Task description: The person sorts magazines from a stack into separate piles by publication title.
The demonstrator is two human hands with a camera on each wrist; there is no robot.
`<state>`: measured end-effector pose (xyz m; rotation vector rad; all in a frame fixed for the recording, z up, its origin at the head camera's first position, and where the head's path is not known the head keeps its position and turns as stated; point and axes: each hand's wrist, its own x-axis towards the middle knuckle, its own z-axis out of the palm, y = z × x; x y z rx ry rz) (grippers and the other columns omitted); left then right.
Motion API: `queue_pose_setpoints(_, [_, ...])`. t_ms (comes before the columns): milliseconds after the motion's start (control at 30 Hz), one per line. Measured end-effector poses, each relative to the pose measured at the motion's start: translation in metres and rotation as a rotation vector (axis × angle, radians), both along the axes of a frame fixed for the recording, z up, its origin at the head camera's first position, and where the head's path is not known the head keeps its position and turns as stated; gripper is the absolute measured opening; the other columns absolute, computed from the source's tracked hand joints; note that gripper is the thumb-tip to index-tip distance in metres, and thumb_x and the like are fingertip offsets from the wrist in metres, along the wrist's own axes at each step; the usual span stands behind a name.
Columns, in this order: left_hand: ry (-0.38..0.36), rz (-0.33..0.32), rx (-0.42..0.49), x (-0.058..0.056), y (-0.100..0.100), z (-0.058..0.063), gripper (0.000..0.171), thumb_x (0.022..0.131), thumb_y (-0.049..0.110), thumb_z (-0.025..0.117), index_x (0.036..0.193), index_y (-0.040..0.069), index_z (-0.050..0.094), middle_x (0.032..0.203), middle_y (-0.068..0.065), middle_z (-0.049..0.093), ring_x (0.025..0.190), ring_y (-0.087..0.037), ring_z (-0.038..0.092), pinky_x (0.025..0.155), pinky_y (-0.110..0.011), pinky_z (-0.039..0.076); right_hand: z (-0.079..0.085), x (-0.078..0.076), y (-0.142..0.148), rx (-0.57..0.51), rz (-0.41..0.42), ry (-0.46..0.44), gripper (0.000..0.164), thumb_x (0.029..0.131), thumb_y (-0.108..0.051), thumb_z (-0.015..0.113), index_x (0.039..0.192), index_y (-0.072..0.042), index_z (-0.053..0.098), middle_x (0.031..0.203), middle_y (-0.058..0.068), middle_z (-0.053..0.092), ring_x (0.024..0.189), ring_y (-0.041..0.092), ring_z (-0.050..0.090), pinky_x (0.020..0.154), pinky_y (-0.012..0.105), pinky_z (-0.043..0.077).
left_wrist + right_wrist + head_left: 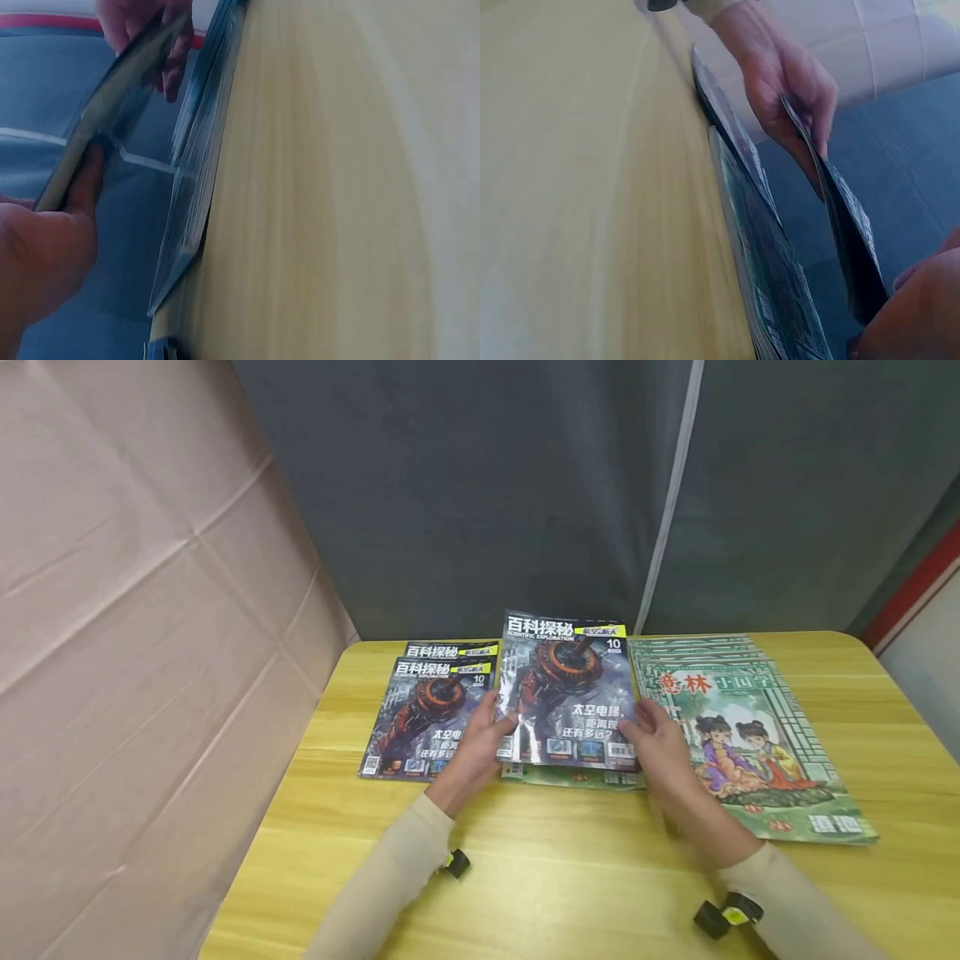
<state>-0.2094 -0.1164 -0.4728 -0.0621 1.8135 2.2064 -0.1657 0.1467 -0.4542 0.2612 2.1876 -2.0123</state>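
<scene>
A dark magazine [564, 689] with a space scene and an orange ring on its cover is held up above the table. My left hand [478, 739] grips its lower left edge, thumb on the cover. At the lower right edge, my right hand [664, 758] pinches it the same way. Both wrist views show the held magazine [847, 232] raised clear of those lying below. Beneath it, the bottom strip of a green magazine [573, 776] shows; the rest is hidden. Overlapping dark magazines [420, 714] of the same cover lie to the left.
A fanned stack of green magazines [787, 718] with two cartoon children on the top cover lies at the right. The yellow wood-grain table [555, 877] meets a dark grey curtain [480, 502] behind. A creased pale sheet [135, 635] hangs on the left.
</scene>
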Motion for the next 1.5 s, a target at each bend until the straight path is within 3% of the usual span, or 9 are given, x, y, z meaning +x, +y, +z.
queue_pose_setpoints(167, [0.008,-0.03,0.0,-0.001,-0.012,-0.004,0.073,0.099,-0.004,0.051,0.166,0.005,0.022,0.164,-0.023,0.044,0.148,-0.044,0.047,0.128,-0.055,0.038,-0.003,-0.015,-0.008,-0.092,-0.043,-0.061,0.064,0.112,-0.015,0.042,0.168,-0.002,0.015,0.175,0.022,0.023,0.16,0.037,0.03,0.134,0.048,0.029])
queue_pose_setpoints(333, [-0.015,0.016,-0.212,-0.005,-0.03,-0.005,0.076,0.094,0.003,0.057,0.164,-0.002,0.027,0.167,-0.025,0.037,0.155,-0.041,0.037,0.132,-0.053,0.031,-0.011,-0.023,-0.028,-0.118,-0.086,-0.076,0.058,0.11,-0.006,0.04,0.166,-0.003,0.024,0.17,0.025,0.03,0.156,0.039,0.034,0.13,0.049,0.037])
queue_pose_setpoints(400, [-0.036,0.012,-0.265,-0.009,-0.042,-0.002,0.066,0.099,0.01,0.056,0.161,-0.002,0.036,0.159,-0.023,0.049,0.146,-0.038,0.05,0.124,-0.05,0.044,-0.013,-0.024,-0.038,-0.11,-0.093,-0.079,0.055,0.109,-0.004,0.043,0.163,-0.002,0.032,0.165,0.025,0.039,0.15,0.036,0.043,0.124,0.044,0.045])
queue_pose_setpoints(500, [-0.046,-0.038,-0.298,-0.016,-0.063,0.005,0.046,0.11,0.019,0.046,0.151,-0.002,0.05,0.125,-0.017,0.071,0.107,-0.028,0.074,0.094,-0.04,0.065,-0.017,-0.026,-0.053,-0.105,-0.073,-0.068,0.052,0.107,-0.003,0.049,0.157,0.0,0.04,0.155,0.025,0.049,0.137,0.032,0.052,0.109,0.029,0.055])
queue_pose_setpoints(600, [-0.023,-0.086,-0.376,-0.025,-0.083,0.015,0.044,0.114,0.021,0.038,0.146,-0.006,0.052,0.105,-0.006,0.071,0.086,-0.012,0.071,0.078,-0.029,0.064,-0.02,-0.03,-0.065,-0.105,-0.031,-0.043,0.051,0.104,-0.002,0.055,0.153,0.003,0.043,0.15,0.026,0.052,0.126,0.028,0.057,0.094,0.019,0.056])
queue_pose_setpoints(867, [-0.064,-0.097,-0.49,-0.033,-0.145,0.031,0.046,0.115,0.021,0.036,0.145,-0.011,0.048,0.084,0.001,0.068,0.068,-0.009,0.068,0.062,-0.027,0.062,-0.03,-0.033,-0.122,-0.119,-0.011,-0.002,0.047,0.094,0.003,0.068,0.14,0.005,0.058,0.127,0.024,0.066,0.097,0.019,0.067,0.087,0.025,0.063])
queue_pose_setpoints(1100, [-0.058,0.018,-0.6,-0.01,-0.189,0.033,0.048,0.114,0.017,0.038,0.153,-0.012,0.044,0.083,0.001,0.069,0.068,-0.009,0.067,0.061,-0.03,0.062,-0.036,-0.031,-0.173,-0.087,0.082,0.042,0.047,0.089,0.005,0.072,0.135,0.01,0.063,0.121,0.026,0.072,0.099,0.028,0.074,0.087,0.031,0.066])
queue_pose_setpoints(1300, [0.026,0.121,-0.859,0.002,-0.203,0.029,0.044,0.11,0.008,0.045,0.148,-0.013,0.05,0.113,-0.026,0.073,0.079,-0.013,0.066,0.065,-0.026,0.058,-0.039,-0.029,-0.194,-0.018,0.16,0.076,0.052,0.084,0.005,0.073,0.135,0.01,0.064,0.116,0.023,0.076,0.098,0.023,0.076,0.085,0.028,0.067])
queue_pose_setpoints(1500, [0.108,0.103,-1.124,0.007,-0.201,0.03,0.045,0.108,0.008,0.043,0.149,-0.01,0.051,0.133,-0.034,0.066,0.099,-0.035,0.068,0.082,-0.043,0.06,-0.038,-0.025,-0.196,0.043,0.169,0.116,0.055,0.082,0.004,0.075,0.136,0.009,0.065,0.107,0.017,0.078,0.094,0.019,0.076,0.085,0.03,0.067])
